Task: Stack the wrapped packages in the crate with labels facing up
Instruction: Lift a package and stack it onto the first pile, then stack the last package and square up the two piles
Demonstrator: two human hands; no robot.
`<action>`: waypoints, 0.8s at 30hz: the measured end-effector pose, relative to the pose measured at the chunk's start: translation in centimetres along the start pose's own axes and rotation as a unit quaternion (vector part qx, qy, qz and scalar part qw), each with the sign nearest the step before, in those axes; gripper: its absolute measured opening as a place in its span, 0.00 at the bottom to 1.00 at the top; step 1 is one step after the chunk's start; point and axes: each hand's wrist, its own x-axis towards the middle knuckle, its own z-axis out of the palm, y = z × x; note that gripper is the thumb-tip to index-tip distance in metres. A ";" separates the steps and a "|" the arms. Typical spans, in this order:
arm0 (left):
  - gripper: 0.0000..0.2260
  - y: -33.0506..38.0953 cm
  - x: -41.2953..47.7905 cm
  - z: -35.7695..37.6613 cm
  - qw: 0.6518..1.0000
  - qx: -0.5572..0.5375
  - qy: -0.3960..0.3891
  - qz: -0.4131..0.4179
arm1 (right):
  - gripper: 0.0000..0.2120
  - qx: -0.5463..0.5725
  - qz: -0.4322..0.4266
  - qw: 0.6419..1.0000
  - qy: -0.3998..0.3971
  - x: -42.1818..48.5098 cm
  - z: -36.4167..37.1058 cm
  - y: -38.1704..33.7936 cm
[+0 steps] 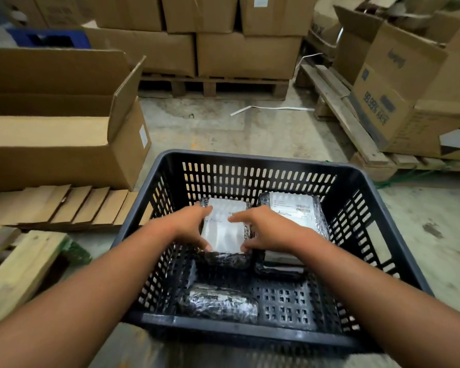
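Two hands: my left hand (190, 227) and right hand (260, 232) both reach into the crate (250, 162) and clamp one package (223, 229) between them.
Left grip: fingers curl along the package's left edge, thumb tip at its near left corner.
Right grip: fingers lie across the label toward the far side, thumb at the near right corner; the hand is closed on the package.
Package look: black shiny wrap shows round the edges, and a white label fills nearly the whole top and faces up at me; the print is blurred.
Package place: held between my palms, in the far left part of the crate, above more dark wrapped stuff just below my thumbs.
Second package (295, 211): just right of my right hand, black wrap, white label up with a barcode; my wrist covers its near end.
Dark bundle (279, 269): under my right wrist, black wrap, whether it has a label I cannot tell.
Near package (218, 301): by the crate's near wall, below and between my forearms, wrap side up, no white showing.
Crate look: black plastic, slotted walls, gridded floor, standing on the concrete floor (223, 128).
Open box (64, 128): cardboard, well to the left beyond my left arm.
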 end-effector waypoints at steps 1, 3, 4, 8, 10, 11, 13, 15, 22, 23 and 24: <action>0.50 0.1 -0.5 -0.8 1.000 0.007 0.003 0.013 | 0.32 0.041 0.002 0.999 0.001 -0.7 -0.1 0.2; 0.40 0.1 -1.6 -1.9 0.999 -0.003 -0.018 0.032 | 0.23 0.119 0.008 0.993 -0.016 -2.2 0.0 0.5; 0.35 0.0 -2.3 -2.0 0.998 -0.005 -0.042 0.040 | 0.21 0.149 0.011 0.988 -0.035 -2.9 0.3 0.6; 0.27 0.4 -4.6 -0.1 0.983 -0.005 -0.166 0.073 | 0.22 0.187 0.007 0.975 -0.123 -4.4 2.3 0.2; 0.28 0.8 -5.3 1.4 0.976 -0.008 -0.199 0.083 | 0.25 0.176 0.008 0.971 -0.163 -4.5 3.6 -0.1; 0.28 1.0 -5.5 1.9 0.974 -0.009 -0.206 0.092 | 0.26 0.173 0.007 0.969 -0.178 -4.5 4.2 -0.1; 0.29 1.2 -5.9 2.3 0.971 -0.014 -0.216 0.105 | 0.25 0.187 0.002 0.963 -0.193 -4.2 4.8 0.1; 0.30 1.3 -6.3 2.1 0.970 -0.016 -0.217 0.110 | 0.24 0.225 0.005 0.954 -0.196 -4.0 4.7 0.4; 0.44 1.3 -6.6 2.1 0.982 0.051 -0.104 0.147 | 0.11 0.351 0.001 0.928 -0.128 -3.8 3.5 1.8; 0.43 1.3 -6.5 2.2 0.983 0.045 -0.089 0.153 | 0.10 0.351 -0.003 0.928 -0.126 -3.8 3.4 1.9; 0.42 1.3 -6.4 2.1 0.984 0.035 -0.082 0.157 | 0.10 0.346 -0.009 0.929 -0.134 -3.8 3.4 2.0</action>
